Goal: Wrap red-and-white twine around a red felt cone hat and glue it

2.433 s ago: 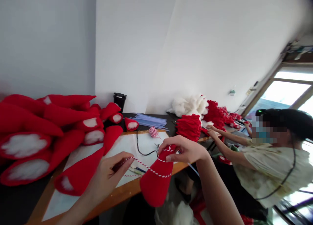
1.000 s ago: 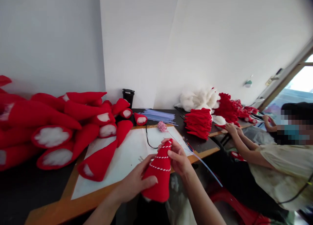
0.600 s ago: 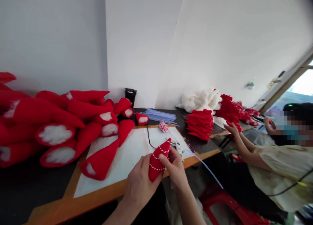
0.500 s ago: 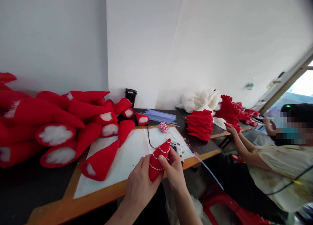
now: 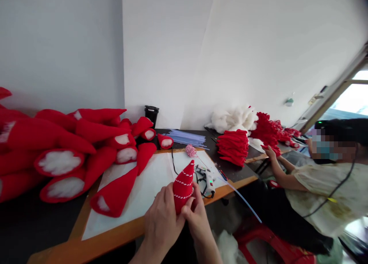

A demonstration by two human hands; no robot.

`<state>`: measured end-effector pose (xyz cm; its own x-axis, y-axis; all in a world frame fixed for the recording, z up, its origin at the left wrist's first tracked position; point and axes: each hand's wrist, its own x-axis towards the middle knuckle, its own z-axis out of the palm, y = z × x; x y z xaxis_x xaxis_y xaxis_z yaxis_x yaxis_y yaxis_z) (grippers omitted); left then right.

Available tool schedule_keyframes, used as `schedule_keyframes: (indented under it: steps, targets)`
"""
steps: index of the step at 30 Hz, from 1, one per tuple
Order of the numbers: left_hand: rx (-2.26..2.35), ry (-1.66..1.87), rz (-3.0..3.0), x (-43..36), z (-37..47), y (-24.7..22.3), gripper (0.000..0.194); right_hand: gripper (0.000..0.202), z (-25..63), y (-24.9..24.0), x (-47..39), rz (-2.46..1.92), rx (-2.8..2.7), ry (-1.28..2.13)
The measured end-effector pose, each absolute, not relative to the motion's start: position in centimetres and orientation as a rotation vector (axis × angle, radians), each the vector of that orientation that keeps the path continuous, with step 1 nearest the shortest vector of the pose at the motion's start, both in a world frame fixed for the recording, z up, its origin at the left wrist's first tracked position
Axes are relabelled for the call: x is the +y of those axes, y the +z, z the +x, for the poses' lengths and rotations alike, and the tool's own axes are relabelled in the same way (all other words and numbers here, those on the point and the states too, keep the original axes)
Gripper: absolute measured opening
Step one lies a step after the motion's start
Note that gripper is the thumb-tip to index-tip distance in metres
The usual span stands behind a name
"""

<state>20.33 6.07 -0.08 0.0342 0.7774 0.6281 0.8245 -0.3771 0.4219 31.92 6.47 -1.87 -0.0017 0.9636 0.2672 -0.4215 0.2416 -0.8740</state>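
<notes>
A red felt cone [image 5: 183, 187], wound with red-and-white twine, stands tip up in front of me, over the table's front edge. My left hand [image 5: 164, 214] is closed round its left side and lower part. On the right, my right hand [image 5: 197, 216] has its fingers bent against the cone's lower side, with the thumb low near the base. A ball of the same twine [image 5: 191, 150] lies on the white board [image 5: 155, 179], its loose strand running right. Close behind my right hand is a white glue gun [image 5: 210, 181] with a green light.
Stuffed red cones [image 5: 60, 162] are heaped at left. Behind the board lie clear glue sticks [image 5: 186, 137] and a black cup [image 5: 151, 114]. At right are stacked red felt [image 5: 233, 147], white stuffing [image 5: 231, 120] and a seated person [image 5: 330, 191] holding red felt.
My right hand has moved down from the cone's upper part to its lower side. The cone has shifted slightly left and stands more upright, and the glue gun shows more fully.
</notes>
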Motion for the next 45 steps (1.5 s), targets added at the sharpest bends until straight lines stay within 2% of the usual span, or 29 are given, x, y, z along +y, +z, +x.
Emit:
schedule_keyframes:
  steps: [4, 9, 14, 18, 21, 26, 32, 41, 45]
  targets:
    - [-1.452, -1.318, -2.400, 5.5, 19.6, 0.4, 0.039, 0.085, 32.6, -2.9, 6.4, -0.637, -0.930, 1.316]
    - [-1.371, -1.419, -2.382, 4.4, 18.4, 1.9, 0.016, 0.078, 33.9, -2.2, 6.5, -0.684, -0.807, 1.341]
    - [-1.135, -1.741, -2.543, 3.4, 17.8, 2.8, 0.018, 0.083, 35.6, -2.3, 6.9, -0.828, -0.969, 1.179]
    - [-1.263, -1.829, -2.589, 4.2, 17.5, 2.6, 0.022, 0.067, 36.4, -2.2, 6.6, -1.075, -1.152, 0.868]
    - [-1.322, -1.848, -2.488, 5.8, 17.6, 2.4, 0.008, 0.061, 36.3, -1.1, 5.9, -1.159, -1.279, 0.704]
    - [-1.127, -1.752, -2.379, 7.9, 18.6, 2.5, 0.026, 0.062, 35.4, 0.7, 4.7, -1.199, -1.435, 0.597]
    - [-1.014, -1.725, -2.361, 8.0, 19.0, 2.8, 0.015, 0.059, 35.3, 1.0, 3.8, -1.129, -1.374, 0.742]
    - [-1.026, -1.954, -2.569, 7.4, 18.7, 3.1, 0.013, 0.069, 35.1, 1.1, 3.3, -0.866, -1.065, 1.236]
    - [-0.990, -2.106, -2.721, 7.4, 19.1, 2.9, 0.017, 0.071, 34.6, 0.1, 3.2, -0.719, -0.890, 1.396]
